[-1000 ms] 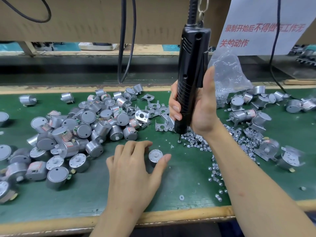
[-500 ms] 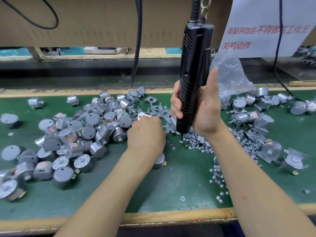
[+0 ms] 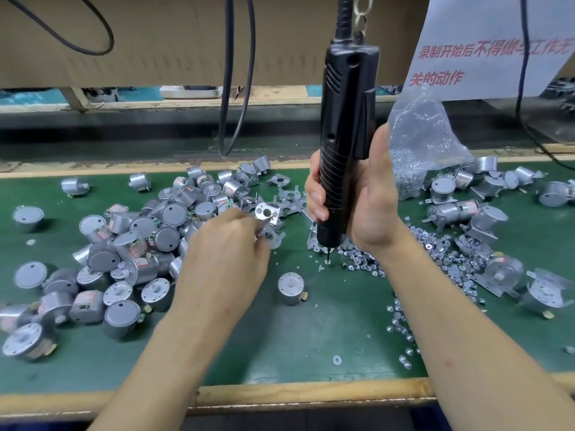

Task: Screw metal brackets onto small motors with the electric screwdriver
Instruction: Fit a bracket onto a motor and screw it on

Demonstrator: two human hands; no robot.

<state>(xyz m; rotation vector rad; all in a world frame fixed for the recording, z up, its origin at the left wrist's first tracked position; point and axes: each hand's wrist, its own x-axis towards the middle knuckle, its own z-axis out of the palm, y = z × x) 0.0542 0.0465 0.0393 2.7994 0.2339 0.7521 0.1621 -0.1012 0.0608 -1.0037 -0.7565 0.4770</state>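
Wooden edge [image 3: 280,396] fronts a green mat [image 3: 280,343]. One motor [image 3: 291,289] stands upright on it, alone, between the forearms. Just beyond, the left hand [image 3: 227,244] pinches a bracket [image 3: 266,213] in curled fingers, its fingertips hidden behind the knuckles. Right hand [image 3: 370,206] grips the screwdriver [image 3: 342,135] upright, bit down near the mat beside loose screws [image 3: 435,253]. Motor pile [image 3: 140,237] lies left. Bag [image 3: 420,135], cardboard wall [image 3: 155,42] and notice [image 3: 482,51] stand at rear, the notice cut off. Since a second ago the left hand has left the motor and lifted the bracket. The screwdriver is unmoved.
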